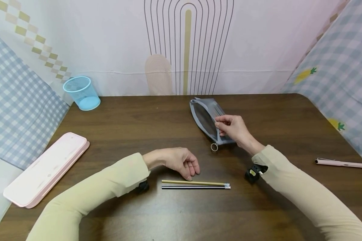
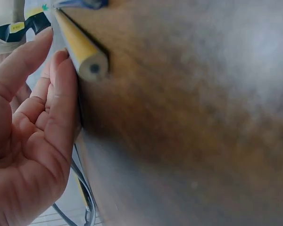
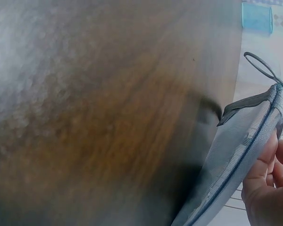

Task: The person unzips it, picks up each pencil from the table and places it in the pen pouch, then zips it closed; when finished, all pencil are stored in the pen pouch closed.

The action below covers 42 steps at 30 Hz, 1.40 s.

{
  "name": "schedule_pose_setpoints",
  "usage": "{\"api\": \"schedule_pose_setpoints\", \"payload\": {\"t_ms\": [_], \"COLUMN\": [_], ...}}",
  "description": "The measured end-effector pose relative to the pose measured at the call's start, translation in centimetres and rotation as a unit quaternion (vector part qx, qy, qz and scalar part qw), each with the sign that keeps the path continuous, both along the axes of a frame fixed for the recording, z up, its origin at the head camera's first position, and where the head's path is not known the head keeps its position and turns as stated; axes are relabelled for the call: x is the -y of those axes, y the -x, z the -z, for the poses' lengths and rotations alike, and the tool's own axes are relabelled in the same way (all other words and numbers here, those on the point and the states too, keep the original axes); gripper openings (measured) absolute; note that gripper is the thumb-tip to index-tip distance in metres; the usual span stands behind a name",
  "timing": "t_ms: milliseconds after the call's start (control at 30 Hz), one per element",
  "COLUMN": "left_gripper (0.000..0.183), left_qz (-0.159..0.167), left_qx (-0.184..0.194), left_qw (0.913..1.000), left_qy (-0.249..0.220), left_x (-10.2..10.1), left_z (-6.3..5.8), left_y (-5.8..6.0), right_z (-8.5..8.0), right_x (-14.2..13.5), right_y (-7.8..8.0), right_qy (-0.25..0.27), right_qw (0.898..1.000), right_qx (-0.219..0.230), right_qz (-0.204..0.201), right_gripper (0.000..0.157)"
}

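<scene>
A grey zip pouch (image 1: 215,112) lies toward the back of the table with its mouth gaping and a ring pull at its near end. My right hand (image 1: 236,129) pinches the pouch's right rim between thumb and fingers; in the right wrist view the rim (image 3: 245,150) rises beside those fingers. Nearer the front, a gold pencil (image 1: 205,183) and a black pencil (image 1: 193,188) lie side by side, erasers to the right. Just behind them is my left hand (image 1: 181,162), fingertips down at the gold pencil. In the left wrist view its thumb and fingers are apart, beside the pencil's end (image 2: 93,67).
A pink-and-white pencil case (image 1: 48,169) lies along the left side. At the back left corner stands a light blue mesh cup (image 1: 82,93). A pale pink pen (image 1: 341,163) lies near the right edge. Curtained walls close in the back and sides.
</scene>
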State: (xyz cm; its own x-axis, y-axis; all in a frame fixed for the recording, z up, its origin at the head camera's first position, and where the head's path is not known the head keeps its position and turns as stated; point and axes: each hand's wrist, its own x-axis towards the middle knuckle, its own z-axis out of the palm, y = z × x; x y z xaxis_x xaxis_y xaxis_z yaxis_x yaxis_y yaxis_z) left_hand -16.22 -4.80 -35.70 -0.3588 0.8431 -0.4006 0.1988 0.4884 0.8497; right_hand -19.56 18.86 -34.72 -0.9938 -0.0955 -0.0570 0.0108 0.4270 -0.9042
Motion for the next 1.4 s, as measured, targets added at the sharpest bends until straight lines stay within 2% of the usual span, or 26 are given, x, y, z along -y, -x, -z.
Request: {"api": "schedule_pose_setpoints", "payload": {"t_ms": [133, 367, 800, 967, 1233, 1333, 1400], "left_gripper": [0.023, 0.021, 0.019, 0.017, 0.017, 0.017, 0.017], "left_qz": [0.007, 0.009, 0.023, 0.017, 0.019, 0.012, 0.009], "left_qx": [-0.045, -0.094, -0.163, -0.180, -0.239, -0.230, -0.202], "left_qw": [0.9989, 0.9953, 0.9856, 0.9831, 0.9708, 0.9731, 0.9792], "left_qy": [0.013, 0.023, 0.037, 0.028, 0.009, 0.012, 0.010], "left_x": [-0.1, -0.2, -0.6, -0.8, -1.0, -0.8, -0.5], "left_z": [-0.1, -0.1, -0.4, -0.4, -0.4, -0.6, -0.8], "left_y": [-0.2, -0.6, -1.3, -1.5, -1.8, -1.6, -1.2], "right_z": [-0.1, -0.2, -0.4, -0.4, -0.5, -0.5, -0.5], "right_x": [0.0, -0.1, 0.0, 0.0, 0.1, 0.1, 0.2], "right_y": [0.0, 0.0, -0.1, -0.1, -0.3, -0.4, -0.4], "right_qy": [-0.001, 0.000, 0.004, 0.002, 0.004, 0.005, 0.007], "right_qw": [1.000, 1.000, 1.000, 1.000, 1.000, 1.000, 1.000], "right_qx": [0.001, 0.006, 0.004, 0.005, 0.001, 0.002, 0.003], "right_qz": [0.002, -0.002, -0.001, -0.001, 0.001, 0.001, 0.000], "right_gripper": [0.029, 0.030, 0.030, 0.030, 0.030, 0.031, 0.031]}}
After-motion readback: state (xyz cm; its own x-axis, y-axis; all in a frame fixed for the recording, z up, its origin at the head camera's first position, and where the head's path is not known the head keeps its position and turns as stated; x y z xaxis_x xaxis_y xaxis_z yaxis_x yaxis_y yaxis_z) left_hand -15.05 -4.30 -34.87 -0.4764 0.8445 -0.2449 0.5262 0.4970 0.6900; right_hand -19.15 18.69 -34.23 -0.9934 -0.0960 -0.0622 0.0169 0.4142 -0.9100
